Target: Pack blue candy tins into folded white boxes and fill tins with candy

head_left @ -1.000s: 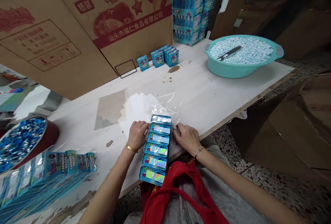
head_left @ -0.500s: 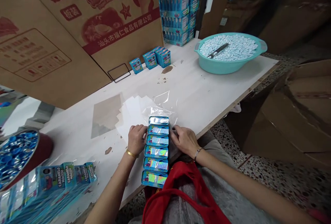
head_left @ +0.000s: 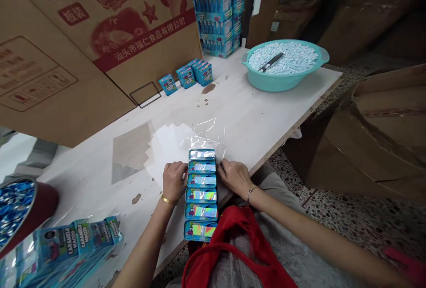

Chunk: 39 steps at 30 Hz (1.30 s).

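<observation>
A row of several small blue boxes (head_left: pixel 201 195) with shiny tops runs from the table's front edge towards the middle. The far end of the row is at a clear plastic bag (head_left: pixel 209 137), which lies spread out beyond it. My left hand (head_left: pixel 175 182) is closed at the left side of the row, fingers curled, apparently on the bag's edge. On the right side my right hand (head_left: pixel 235 178) has its thumb and fingers pinched together, also at the bag. The fingertips of both hands are partly hidden. White paper sheets (head_left: pixel 168 146) lie fanned beyond the left hand.
A turquoise basin (head_left: pixel 286 79) holds pale candies and a dark-handled tool. Small blue packs (head_left: pixel 186 77) stand before a large carton (head_left: pixel 100 84), near stacked blue packs (head_left: pixel 216 21). At left are a red bucket (head_left: pixel 46 199) of blue wrapped pieces and bagged packs (head_left: pixel 73 248).
The view has shifted slightly, so the background sits further left. Both hands stay beside the row of boxes with hardly any movement.
</observation>
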Motion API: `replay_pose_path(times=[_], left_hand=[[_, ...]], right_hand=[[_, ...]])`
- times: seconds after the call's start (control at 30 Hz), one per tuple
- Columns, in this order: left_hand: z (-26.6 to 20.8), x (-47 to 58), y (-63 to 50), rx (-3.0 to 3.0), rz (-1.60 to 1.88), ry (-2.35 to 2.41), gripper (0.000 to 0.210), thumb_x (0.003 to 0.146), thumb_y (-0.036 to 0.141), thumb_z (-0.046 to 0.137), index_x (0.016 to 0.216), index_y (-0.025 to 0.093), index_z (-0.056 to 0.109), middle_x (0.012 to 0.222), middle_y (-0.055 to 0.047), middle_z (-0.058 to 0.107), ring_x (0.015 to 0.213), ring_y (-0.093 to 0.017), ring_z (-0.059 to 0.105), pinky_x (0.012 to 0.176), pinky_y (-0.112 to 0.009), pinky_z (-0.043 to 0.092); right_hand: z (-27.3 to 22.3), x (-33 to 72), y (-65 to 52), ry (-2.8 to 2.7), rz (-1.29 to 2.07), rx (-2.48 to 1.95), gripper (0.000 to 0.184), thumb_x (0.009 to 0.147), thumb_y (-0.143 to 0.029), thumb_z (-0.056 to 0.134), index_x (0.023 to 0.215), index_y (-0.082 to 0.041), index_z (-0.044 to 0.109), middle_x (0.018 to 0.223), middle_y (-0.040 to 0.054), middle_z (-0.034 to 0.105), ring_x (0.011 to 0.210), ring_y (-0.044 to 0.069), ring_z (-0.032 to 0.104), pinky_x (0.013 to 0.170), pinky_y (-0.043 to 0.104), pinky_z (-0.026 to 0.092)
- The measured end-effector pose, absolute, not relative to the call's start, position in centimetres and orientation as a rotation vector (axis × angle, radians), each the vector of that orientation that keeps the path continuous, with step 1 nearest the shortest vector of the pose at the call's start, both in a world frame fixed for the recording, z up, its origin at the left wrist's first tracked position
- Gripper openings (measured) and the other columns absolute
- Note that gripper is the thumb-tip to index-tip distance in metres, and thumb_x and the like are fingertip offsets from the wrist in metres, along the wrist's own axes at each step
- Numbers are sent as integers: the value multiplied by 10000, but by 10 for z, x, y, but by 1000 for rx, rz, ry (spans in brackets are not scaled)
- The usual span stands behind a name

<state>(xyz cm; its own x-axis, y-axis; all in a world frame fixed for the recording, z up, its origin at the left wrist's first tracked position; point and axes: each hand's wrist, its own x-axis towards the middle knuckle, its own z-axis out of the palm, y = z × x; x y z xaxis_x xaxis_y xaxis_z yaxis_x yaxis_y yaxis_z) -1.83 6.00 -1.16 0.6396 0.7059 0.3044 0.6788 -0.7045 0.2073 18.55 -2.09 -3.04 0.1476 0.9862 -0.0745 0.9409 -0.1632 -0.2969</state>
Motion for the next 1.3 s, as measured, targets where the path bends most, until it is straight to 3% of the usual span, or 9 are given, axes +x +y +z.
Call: replay_pose_path(times=[0.1, 0.3, 0.6, 0.87, 1.13, 1.3], left_hand=[[-13, -19, 59, 2795, 576, 1185, 210, 889, 212, 427, 694, 202, 504, 643, -12, 571, 632, -171, 505, 659, -318, 323], [-14, -20, 62, 2828, 575, 1146, 211, 893, 208, 422, 700, 200, 507, 658, -15, 572, 635, -173, 502, 656, -319, 322], [-10, -32, 57, 2884, 617, 1086, 233, 920, 227, 393, 724, 203, 516, 628, -9, 549, 616, -176, 470, 690, -330, 325], [-22, -31, 64, 2839, 408, 1092, 195, 835, 162, 443, 646, 199, 471, 626, -21, 567, 639, -189, 475, 687, -341, 309], [-5, -51, 35, 2877, 359, 894, 269, 907, 216, 364, 648, 199, 436, 627, -20, 538, 634, -175, 448, 680, -333, 323], [-1, -61, 32, 2721, 456, 1111, 228, 856, 226, 437, 630, 201, 457, 596, 1, 539, 607, -158, 467, 655, -317, 339]], right_hand=[[-31, 184, -19, -1879, 392, -2268, 302, 971, -268, 345, 930, -155, 622, 798, 103, 716, 713, 215, 661, 575, 296, 262], [-30, 185, -13, -1799, 431, -2326, 308, 974, -346, 357, 953, -160, 602, 855, 105, 719, 737, 210, 663, 580, 291, 285], [-24, 180, -20, -1981, 544, -2172, 270, 966, -233, 344, 948, -165, 604, 865, 84, 719, 774, 182, 655, 610, 287, 290], [-21, 180, -22, -2025, 634, -2113, 271, 943, -204, 346, 960, -146, 610, 896, 107, 716, 786, 192, 651, 615, 289, 294], [-13, 181, -39, -2097, 749, -1969, 237, 908, -202, 406, 865, -172, 637, 882, 66, 721, 796, 159, 647, 625, 257, 312], [-3, 171, -38, -1984, 671, -2047, 307, 954, -363, 374, 940, -185, 624, 865, 74, 722, 752, 195, 653, 585, 276, 278]])
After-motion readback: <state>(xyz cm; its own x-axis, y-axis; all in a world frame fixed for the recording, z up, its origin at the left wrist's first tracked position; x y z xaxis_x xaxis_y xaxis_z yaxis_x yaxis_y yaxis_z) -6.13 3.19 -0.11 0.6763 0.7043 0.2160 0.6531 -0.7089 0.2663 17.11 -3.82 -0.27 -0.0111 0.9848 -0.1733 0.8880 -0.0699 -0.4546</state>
